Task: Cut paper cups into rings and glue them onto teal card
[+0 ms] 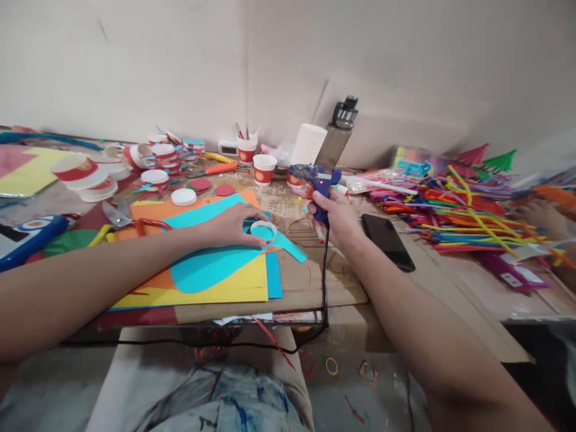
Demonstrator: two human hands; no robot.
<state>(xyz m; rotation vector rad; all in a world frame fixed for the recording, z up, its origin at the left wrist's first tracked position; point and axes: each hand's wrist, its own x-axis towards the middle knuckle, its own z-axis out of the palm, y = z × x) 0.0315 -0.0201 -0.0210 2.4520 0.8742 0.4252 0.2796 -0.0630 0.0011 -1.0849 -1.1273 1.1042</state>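
Note:
My left hand [234, 226] rests on the stacked paper sheets, its fingers pinching a small white ring cut from a paper cup [263, 231]. The ring sits on a turquoise paper shape [211, 264] that lies over yellow and orange sheets [234, 288]. My right hand [335, 217] is closed round the handle of a blue hot glue gun [317, 178], held upright above the cardboard just right of the ring. Its black cord [324, 282] runs down over the table edge.
A black phone [387, 241] lies right of my right hand, and beyond it a heap of coloured pipe cleaners [468, 216]. Cut paper cups and white rings [148, 162], scissors [117, 217] and red-handled pliers are at the left. Cups and a bottle [337, 135] stand by the wall.

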